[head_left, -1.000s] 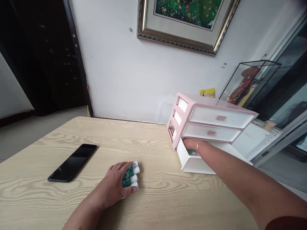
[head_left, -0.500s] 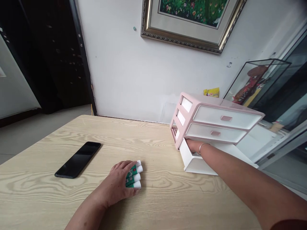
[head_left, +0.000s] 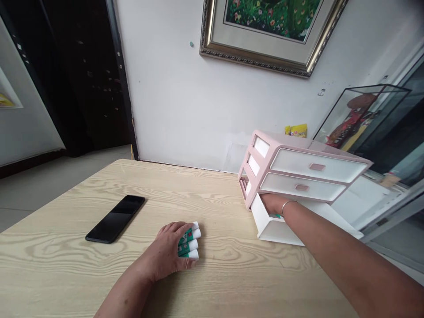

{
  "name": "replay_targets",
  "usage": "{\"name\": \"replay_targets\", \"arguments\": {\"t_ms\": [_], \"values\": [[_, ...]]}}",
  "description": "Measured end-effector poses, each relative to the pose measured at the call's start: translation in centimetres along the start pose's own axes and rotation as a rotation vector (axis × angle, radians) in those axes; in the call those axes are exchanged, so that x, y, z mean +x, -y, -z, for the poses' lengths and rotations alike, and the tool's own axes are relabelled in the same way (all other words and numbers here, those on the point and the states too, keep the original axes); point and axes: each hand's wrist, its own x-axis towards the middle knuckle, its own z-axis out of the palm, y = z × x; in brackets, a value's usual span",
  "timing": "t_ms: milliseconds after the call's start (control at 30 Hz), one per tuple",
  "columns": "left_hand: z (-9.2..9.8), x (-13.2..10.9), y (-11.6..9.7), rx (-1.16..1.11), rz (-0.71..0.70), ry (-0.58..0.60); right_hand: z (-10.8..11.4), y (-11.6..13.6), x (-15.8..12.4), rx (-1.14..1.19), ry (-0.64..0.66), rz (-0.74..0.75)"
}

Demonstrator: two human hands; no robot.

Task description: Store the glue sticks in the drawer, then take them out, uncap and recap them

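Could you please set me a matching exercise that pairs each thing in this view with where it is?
Things:
1. left hand
2. right hand
3. black smartphone
4. gilt-framed picture

Places:
A. on the wall
B. inside the open bottom drawer of the pink-and-white organizer
C. flat on the wooden table
D. around the glue sticks

Pairs: 1-D, 2-B, 3-C, 4-A

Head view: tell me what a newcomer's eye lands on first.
The pink-and-white drawer unit at the right of the pale wood table stands out first, its bottom drawer pulled out with the right hand inside. Above it, a gilt-framed floral painting hangs on the wall. At front centre, the left hand covers a row of green-labelled glue sticks.
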Motion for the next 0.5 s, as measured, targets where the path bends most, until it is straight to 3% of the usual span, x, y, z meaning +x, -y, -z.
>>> {"name": "replay_targets", "arguments": {"t_ms": [233,500], "values": [[-0.1,0.0,0.1,0.018,0.006,-0.008,1.3,-2.8,-1.7,-0.034,0.024,-0.057],[-0.3,0.0,0.1,0.024,0.032,0.020,3.2,-3.1,-6.3,-0.117,-0.142,0.019]]}}
